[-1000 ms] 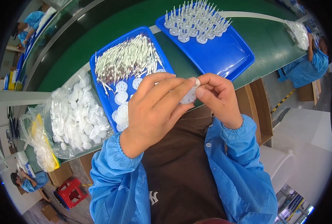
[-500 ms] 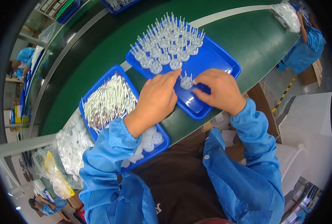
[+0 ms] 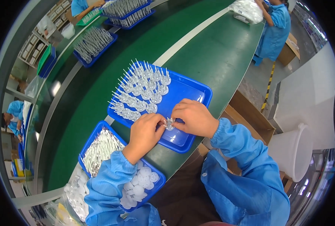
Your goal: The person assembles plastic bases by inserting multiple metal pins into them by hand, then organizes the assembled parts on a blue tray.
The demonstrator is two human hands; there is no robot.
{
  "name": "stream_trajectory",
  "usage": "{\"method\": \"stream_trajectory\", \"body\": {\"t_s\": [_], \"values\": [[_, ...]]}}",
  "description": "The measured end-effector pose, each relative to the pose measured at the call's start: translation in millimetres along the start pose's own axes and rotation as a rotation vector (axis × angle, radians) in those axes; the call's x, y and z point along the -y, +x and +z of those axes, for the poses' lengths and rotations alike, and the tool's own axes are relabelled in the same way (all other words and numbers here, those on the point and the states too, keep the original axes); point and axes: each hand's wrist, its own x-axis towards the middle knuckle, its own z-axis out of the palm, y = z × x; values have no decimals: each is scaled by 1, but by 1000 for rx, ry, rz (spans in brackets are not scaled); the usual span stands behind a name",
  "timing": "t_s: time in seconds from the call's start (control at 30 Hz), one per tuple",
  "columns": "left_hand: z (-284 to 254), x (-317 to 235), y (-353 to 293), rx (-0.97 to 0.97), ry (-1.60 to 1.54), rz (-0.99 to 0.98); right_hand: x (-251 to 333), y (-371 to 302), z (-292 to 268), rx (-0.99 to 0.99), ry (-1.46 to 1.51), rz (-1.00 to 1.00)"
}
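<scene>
Clear plastic piece (image 3: pixel 169 125), round, pronged — left hand (image 3: pixel 144 132), right hand (image 3: pixel 194 119) curled, pinching it, glossy tray (image 3: pixel 190 89) beneath.

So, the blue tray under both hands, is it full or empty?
Partly full: the tray has clear round pieces crowding its left side, but bare blue bottom shows on the right.

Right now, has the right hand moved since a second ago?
Yes, forward: the right hand was mostly short of the blue tray holding clear pieces, and now reaches over its near part.
</scene>
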Motion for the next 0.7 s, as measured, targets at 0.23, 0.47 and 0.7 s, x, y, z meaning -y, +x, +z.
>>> {"method": "stream_trajectory", "body": {"t_s": [0.23, 0.47, 0.7], "values": [[-3, 3, 1, -46, 130, 26, 22, -16, -1, -85, -27, 131], [-9, 4, -23, 11, 141, 19, 18, -6, 18, -47, 27, 139], [-133, -23, -104, -136, 292, -45, 30, 35, 38, -5, -159, -47]]}}
